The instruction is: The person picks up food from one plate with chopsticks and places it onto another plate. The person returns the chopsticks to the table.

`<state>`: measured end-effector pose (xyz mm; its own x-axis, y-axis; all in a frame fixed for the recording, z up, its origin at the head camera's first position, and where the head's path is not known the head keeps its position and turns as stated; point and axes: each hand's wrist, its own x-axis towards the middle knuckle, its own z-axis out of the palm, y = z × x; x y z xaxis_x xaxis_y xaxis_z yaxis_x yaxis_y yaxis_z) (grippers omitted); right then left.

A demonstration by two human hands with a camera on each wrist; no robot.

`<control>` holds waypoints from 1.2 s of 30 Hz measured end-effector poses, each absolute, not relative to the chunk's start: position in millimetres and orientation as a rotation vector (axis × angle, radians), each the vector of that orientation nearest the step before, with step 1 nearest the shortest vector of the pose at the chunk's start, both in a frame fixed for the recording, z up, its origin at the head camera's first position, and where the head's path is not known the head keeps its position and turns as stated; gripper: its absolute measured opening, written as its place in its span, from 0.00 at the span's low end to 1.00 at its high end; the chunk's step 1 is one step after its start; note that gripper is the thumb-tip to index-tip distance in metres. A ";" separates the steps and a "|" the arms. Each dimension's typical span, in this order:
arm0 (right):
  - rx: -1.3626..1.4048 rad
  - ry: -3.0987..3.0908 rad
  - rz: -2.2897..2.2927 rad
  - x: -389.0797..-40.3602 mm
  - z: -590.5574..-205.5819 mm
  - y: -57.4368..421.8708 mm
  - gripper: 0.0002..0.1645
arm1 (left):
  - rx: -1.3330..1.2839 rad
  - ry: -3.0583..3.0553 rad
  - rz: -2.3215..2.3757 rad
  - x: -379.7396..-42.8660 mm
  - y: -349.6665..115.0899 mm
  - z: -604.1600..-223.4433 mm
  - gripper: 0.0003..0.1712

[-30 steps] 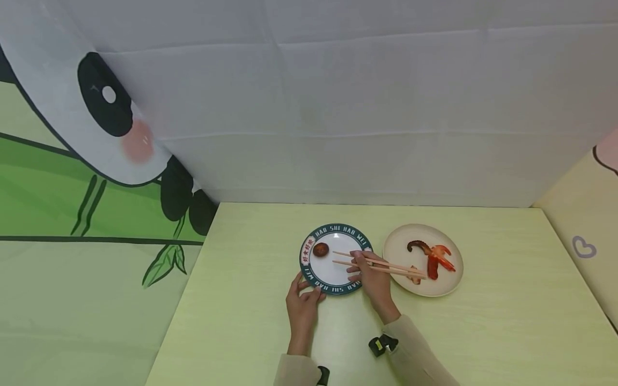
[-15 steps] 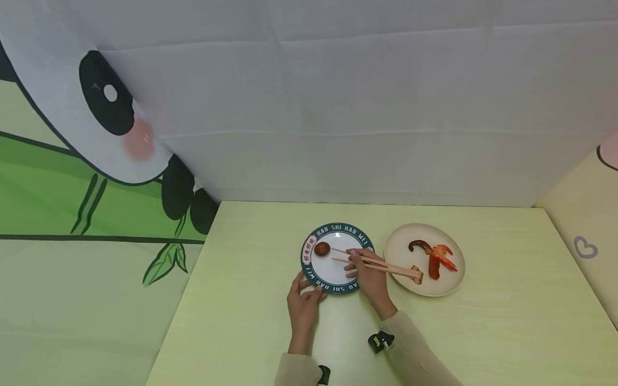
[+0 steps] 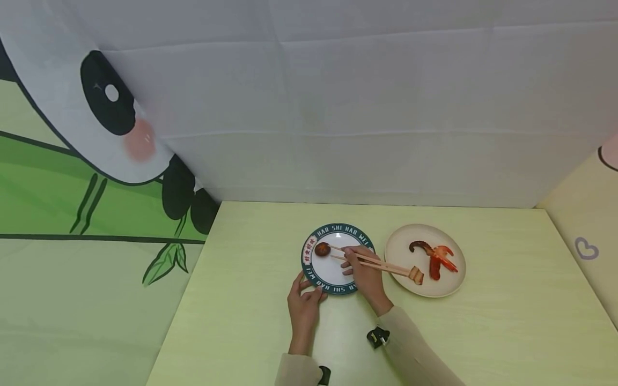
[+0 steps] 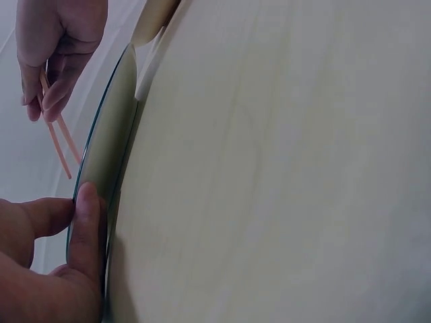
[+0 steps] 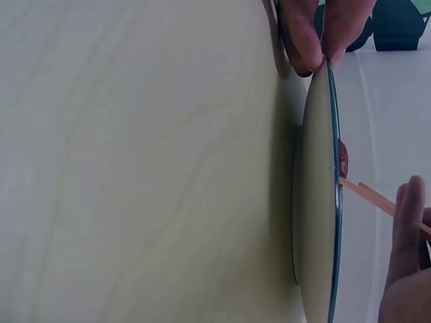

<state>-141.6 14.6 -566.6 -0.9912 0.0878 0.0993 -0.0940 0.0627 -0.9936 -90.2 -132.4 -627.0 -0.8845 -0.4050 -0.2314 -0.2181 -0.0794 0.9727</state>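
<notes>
My left hand [image 3: 304, 308] pinches the near left rim of a white plate [image 3: 338, 273] with a teal lettered border; in the left wrist view, the thumb and fingers [image 4: 85, 222] close on that rim. My right hand [image 3: 366, 273] holds a pair of wooden chopsticks [image 3: 386, 265] over the plate. Their tips point left and lie slightly spread. One tip is right at the edge of a round brown piece of food [image 3: 322, 249] on the plate. The right wrist view shows this brown piece [image 5: 343, 159] just past the rim, with a chopstick tip beside it.
To the right stands a beige plate [image 3: 454, 287] with red food pieces [image 3: 436, 260], a dark curled piece [image 3: 420, 246] and a pale brown chunk [image 3: 416, 275], which the chopsticks' rear ends overlap. A white wall [image 3: 367, 161] rises behind the table [image 3: 507, 300].
My right hand has shifted slightly left with the chopsticks, bringing the upper tip up to the round brown piece. My left hand stays at the plate's rim.
</notes>
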 end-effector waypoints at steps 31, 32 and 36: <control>0.143 -2.228 1.965 -160.6 -601.4 9.0 0.10 | 0.701 -2.044 -2.086 -90.1 -131.9 -628.2 0.40; 0.151 -2.227 1.961 -160.8 -601.2 8.3 0.10 | 0.700 -2.042 -2.089 -90.1 -132.0 -628.3 0.40; 0.190 -2.211 1.964 -160.8 -596.6 5.4 0.10 | 0.687 -2.040 -2.098 -89.8 -132.5 -627.8 0.40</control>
<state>-160.8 5.4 -596.6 -0.9760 0.0228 0.2165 -0.2123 0.1204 -0.9698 -89.8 -132.5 -627.8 -0.8869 -0.4032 -0.2256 -0.2142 -0.0739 0.9740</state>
